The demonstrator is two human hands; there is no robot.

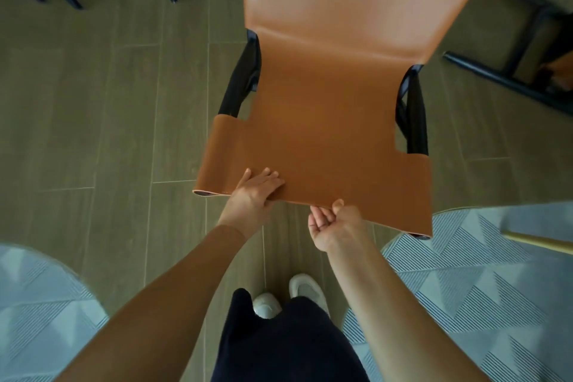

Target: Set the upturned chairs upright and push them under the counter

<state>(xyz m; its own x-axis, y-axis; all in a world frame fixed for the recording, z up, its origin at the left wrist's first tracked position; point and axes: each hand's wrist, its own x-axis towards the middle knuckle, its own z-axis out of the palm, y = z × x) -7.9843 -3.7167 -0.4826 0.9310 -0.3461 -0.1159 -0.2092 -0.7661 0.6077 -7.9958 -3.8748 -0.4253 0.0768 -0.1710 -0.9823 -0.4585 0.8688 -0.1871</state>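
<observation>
Wood-look floor tiles [93, 118] run under everything, and the orange chair [325, 121] sits on them right in front of your feet, its leather sling stretched over a black metal frame [242, 80]; whether it is fully upright you cannot tell from this angle. Your left hand [254, 192] lies flat on the near leather edge, fingers [269, 178] straight and pressed together. Your right hand [336, 223] is palm-up just at that edge, thumb touching it, its fingers [316, 217] loosely curled; whether they grip anything is unclear. Expect the leather to be smooth, a little slippery and likely to flex, so it is a poor handle: it will probably give before the chair moves. The frame looks stiff and is likely where the weight sits, so take hold of the side rails. A second chair's frame [521, 40] lies near on the right, so steer wide of it. No tabletop is in view.
</observation>
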